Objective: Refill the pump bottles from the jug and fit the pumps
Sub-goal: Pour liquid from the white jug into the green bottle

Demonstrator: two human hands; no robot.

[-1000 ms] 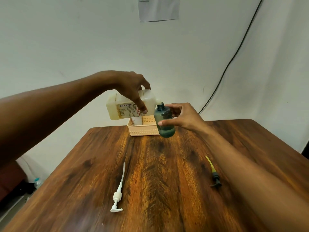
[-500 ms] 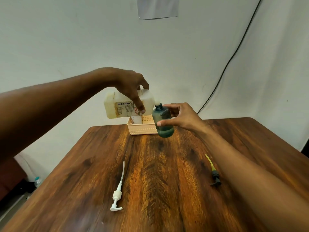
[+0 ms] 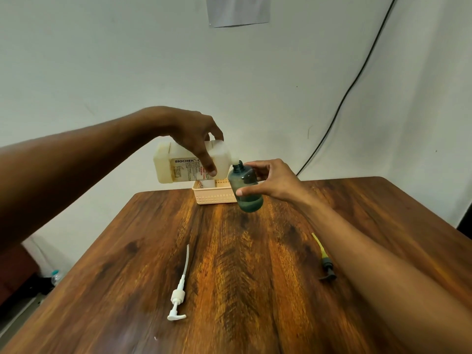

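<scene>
Overhead, left hand [image 3: 191,131] grips tipped jug [image 3: 178,166] — spout meeting right hand's [image 3: 275,180] clasped bottle [image 3: 245,187].

Above the far end of the table [image 3: 255,277], the left hand [image 3: 194,131] tips the jug [image 3: 189,162] sideways, spout against the mouth of the bottle [image 3: 245,187] gripped in the right hand [image 3: 273,182]. A basket [image 3: 214,195] sits below and behind both hands. One pump [image 3: 178,290] lies nearer the person than the left hand; another pump [image 3: 325,261] lies beside the right forearm.
</scene>
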